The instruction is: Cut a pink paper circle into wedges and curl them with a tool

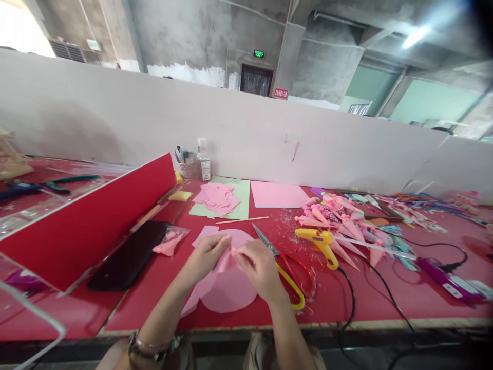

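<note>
Red-topped surface [146, 313], white partition [239, 123] behind it. At its front middle lies a round pink sheet [231, 297], and over this sheet the left hand [210, 252] and right hand [262, 264] meet, fingers pinching a pink paper piece [226, 263] between them. Left of the sheet, a clear bag [182, 233] holds pink cone shapes [168, 245]; well beyond the sheet, a cup [187, 170] holds pens [179, 154] beside a bottle [204, 162] — contents hard to make out. Just right of the sheet lie scissors [276, 253], partly behind the right hand; farther right, a yellow glue gun [318, 241]. Both hands hide the sheet's middle — how far the pinched piece runs beneath them, I cannot tell. Forearms slant inward from the sheet's near side, bracelets [150, 350] on the left wrist.
</note>
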The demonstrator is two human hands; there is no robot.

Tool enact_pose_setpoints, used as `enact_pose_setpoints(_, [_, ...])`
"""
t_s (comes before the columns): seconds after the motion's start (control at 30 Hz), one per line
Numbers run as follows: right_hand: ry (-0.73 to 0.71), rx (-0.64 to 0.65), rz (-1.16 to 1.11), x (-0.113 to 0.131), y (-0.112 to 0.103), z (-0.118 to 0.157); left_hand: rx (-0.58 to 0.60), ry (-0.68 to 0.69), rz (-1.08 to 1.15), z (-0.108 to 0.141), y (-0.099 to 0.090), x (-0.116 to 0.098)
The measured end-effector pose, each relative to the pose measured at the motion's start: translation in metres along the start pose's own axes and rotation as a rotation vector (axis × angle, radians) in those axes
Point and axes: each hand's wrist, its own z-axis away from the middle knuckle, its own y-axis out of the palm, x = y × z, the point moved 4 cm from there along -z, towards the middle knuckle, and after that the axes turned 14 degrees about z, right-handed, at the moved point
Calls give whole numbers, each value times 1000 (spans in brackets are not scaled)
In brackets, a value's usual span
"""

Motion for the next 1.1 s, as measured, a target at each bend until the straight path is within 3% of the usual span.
enact_pose_setpoints(0.13, [184, -138, -301, 0, 0, 3, -181, -23, -24, -1, -7, 7])
enact_pose_setpoints(0.27, [364, -231, -508, -5, 5, 4, -243, -22, -37, 1, -7, 8])
enact_pose_setpoints(0.5, [320, -168, -224, -1, 17, 0, -144, -17, 78, 4, 7, -14])
enact_pose_setpoints(0.7, [427, -264, -117, -12, 13, 4, 167, -14, 88, 1, 7, -19])
enact_pose_setpoints(0.8, [424, -210, -134, -17, 14, 4, 104, -84, -60, -23, -14, -8])
enact_pose_setpoints(0.93, [393, -133, -75, -24, 17, 4, -44, -160, -139, -86, -47, 18])
enact_pose_setpoints(1.1, [342, -67, -18, -29, 17, 4, -111, -319, -225, -154, -64, 60])
